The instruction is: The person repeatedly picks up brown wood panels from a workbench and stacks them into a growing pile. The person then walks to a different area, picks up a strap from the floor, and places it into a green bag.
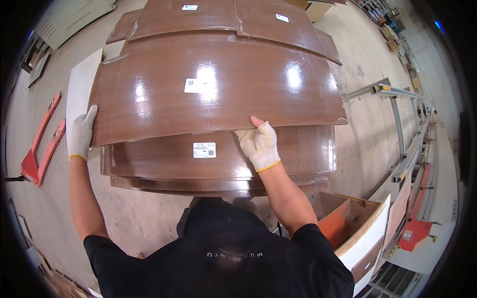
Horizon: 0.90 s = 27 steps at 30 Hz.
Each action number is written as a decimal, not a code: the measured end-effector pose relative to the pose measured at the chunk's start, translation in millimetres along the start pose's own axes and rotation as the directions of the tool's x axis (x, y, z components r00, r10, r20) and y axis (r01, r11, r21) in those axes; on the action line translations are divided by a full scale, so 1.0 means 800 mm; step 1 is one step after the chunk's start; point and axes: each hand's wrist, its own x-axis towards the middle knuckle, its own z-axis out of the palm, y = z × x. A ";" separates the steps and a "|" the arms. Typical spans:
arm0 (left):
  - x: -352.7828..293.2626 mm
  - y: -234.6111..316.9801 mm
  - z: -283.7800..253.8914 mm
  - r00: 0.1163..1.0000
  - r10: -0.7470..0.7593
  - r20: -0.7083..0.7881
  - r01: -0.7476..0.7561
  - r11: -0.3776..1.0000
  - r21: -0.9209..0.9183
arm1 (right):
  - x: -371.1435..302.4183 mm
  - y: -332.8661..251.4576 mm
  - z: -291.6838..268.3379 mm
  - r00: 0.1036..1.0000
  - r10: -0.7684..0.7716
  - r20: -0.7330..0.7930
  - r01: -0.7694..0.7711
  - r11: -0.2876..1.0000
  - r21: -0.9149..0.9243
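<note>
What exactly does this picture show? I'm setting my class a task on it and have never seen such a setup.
There is no robot here: a person works with their own two hands. The single picture comes from a wide fisheye camera worn on the head, looking down, so straight edges bend towards the rim.

The right hand, in a pale knitted glove with the thumb tip bare, grips the near edge of a glossy brown panel. The left hand, also gloved, is at the panel's left edge, beside a white board; its exact hold is unclear. More brown panels lie stacked beneath. On the floor to the left is a red pallet truck.
</note>
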 end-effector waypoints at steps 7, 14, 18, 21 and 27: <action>0.012 0.032 0.021 0.996 0.093 -0.016 -0.092 0.993 0.079 | 0.017 -0.005 0.000 1.000 -0.028 -0.013 0.028 0.999 0.022; 0.035 0.023 0.033 0.994 0.093 0.061 -0.098 0.992 0.083 | 0.005 -0.003 -0.013 0.997 0.046 -0.059 -0.040 0.994 0.099; 0.026 0.024 0.026 0.993 0.113 0.034 -0.114 0.993 0.028 | -0.011 0.004 -0.011 0.996 0.074 -0.054 -0.068 0.992 0.104; 0.014 0.022 0.022 0.998 0.056 0.015 -0.057 0.994 0.091 | -0.022 0.009 -0.003 0.995 0.081 -0.065 -0.077 0.995 0.068; 0.048 0.019 -0.007 0.998 -0.006 0.056 0.034 0.858 -0.512 | 0.019 -0.016 0.043 0.996 -0.092 -0.017 0.092 0.996 -0.009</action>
